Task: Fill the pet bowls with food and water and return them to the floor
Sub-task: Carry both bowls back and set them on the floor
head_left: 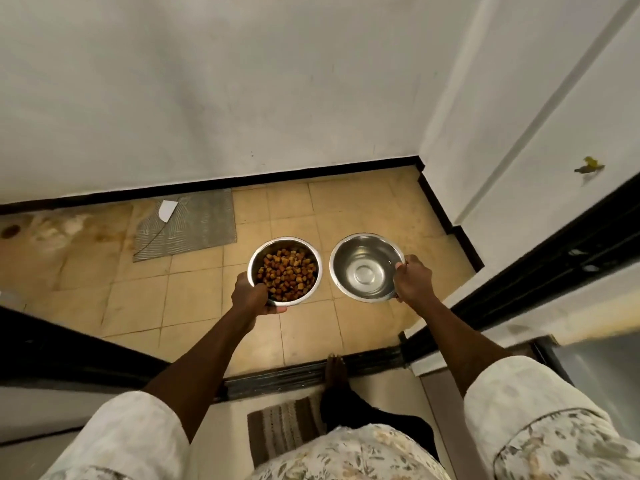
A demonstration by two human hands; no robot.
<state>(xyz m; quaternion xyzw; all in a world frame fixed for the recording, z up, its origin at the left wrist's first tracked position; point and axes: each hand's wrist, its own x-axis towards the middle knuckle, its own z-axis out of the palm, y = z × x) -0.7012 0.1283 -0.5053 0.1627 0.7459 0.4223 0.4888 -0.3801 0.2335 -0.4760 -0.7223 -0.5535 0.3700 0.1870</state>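
Head view: my left hand [251,295] clamps the near rim of the food bowl [284,270], thumb inside beside the kibble [287,273], fingers hidden underneath. My right hand [414,277] pinches the water bowl [366,267] at its right rim; I can't make out any water. Both bowls hover above the tiled floor [346,209].

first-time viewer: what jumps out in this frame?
Two steel bowls side by side at centre, over the tan tile floor. The food bowl, heaped with brown kibble, is gripped at its near rim by the left hand. The shiny second bowl is gripped at its right rim by the right hand; water in it cannot be told. A grey mat lies by the wall, left of the bowls.
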